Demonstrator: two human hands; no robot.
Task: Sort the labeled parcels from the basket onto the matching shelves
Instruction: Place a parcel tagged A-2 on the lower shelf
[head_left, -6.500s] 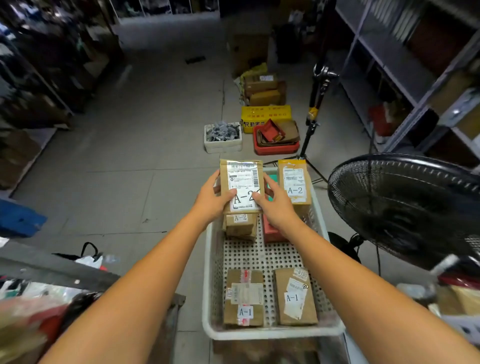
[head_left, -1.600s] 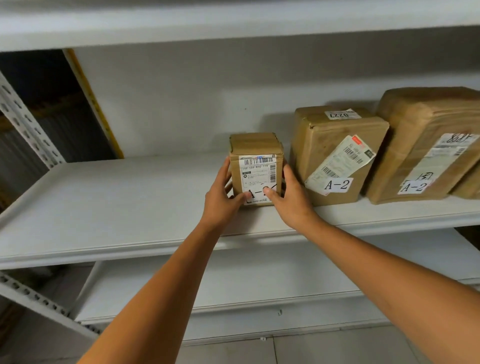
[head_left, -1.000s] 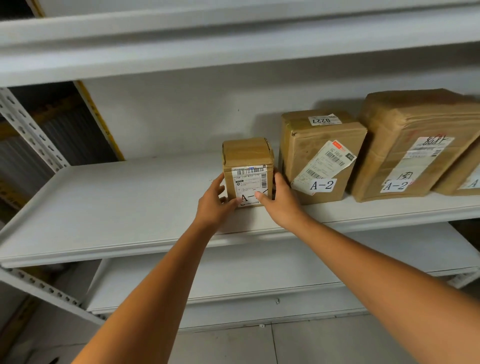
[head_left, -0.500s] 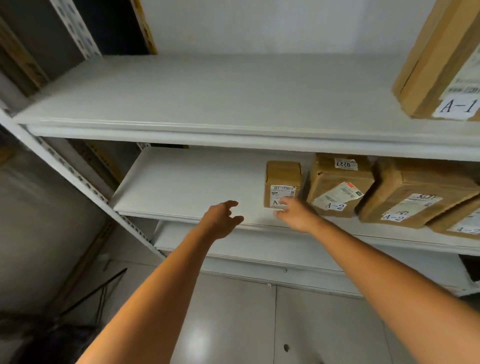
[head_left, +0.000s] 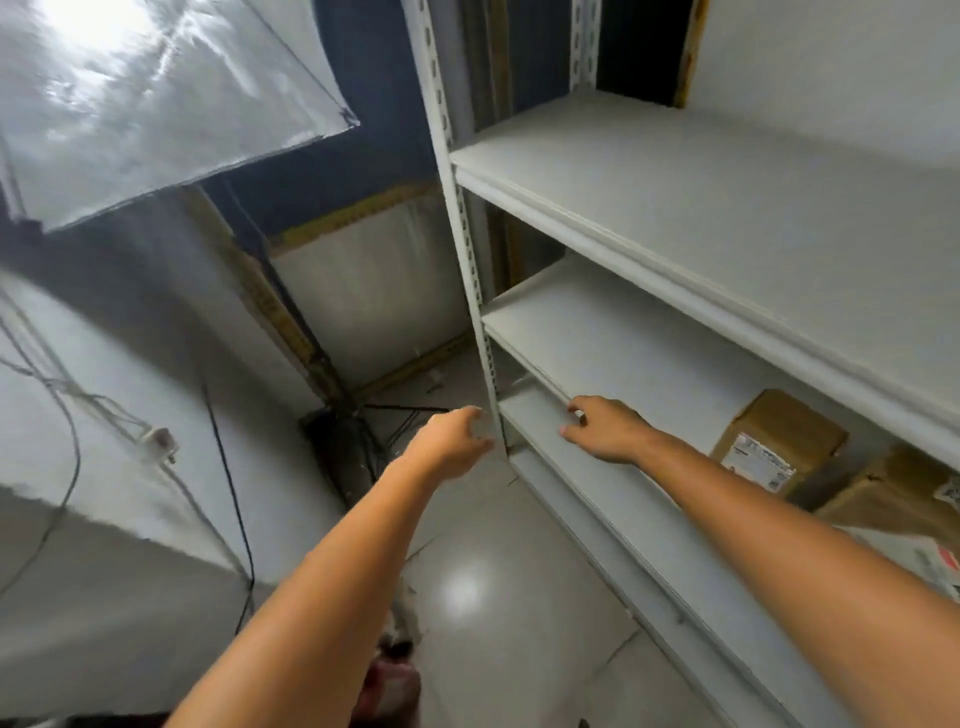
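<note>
- The left hand (head_left: 452, 441) is hanging in the air at centre frame. Its fingers are loosely curled and holding nothing, just left of the shelving's upright post (head_left: 460, 244).
- The right hand (head_left: 605, 428) is hovering, likewise empty with its fingers loosely bent, by the front edge of the middle shelf (head_left: 623, 353). It is not clear whether the fingertips are touching that edge.
- The small parcel (head_left: 779, 441) is sitting on the middle shelf at the right of the frame, well apart from both hands. Its white label is facing forward, and blur is making the writing unreadable.
- A second parcel (head_left: 893, 499) is sitting just beside it and running off the right edge.
- The upper shelf (head_left: 727, 182) is stretching across the upper right.
- A clear plastic sheet (head_left: 156, 93) is catching light in the upper left, and cables (head_left: 67, 395) are trailing down the left side.
- The glossy floor (head_left: 467, 587) is reflecting a lamp at lower centre.
</note>
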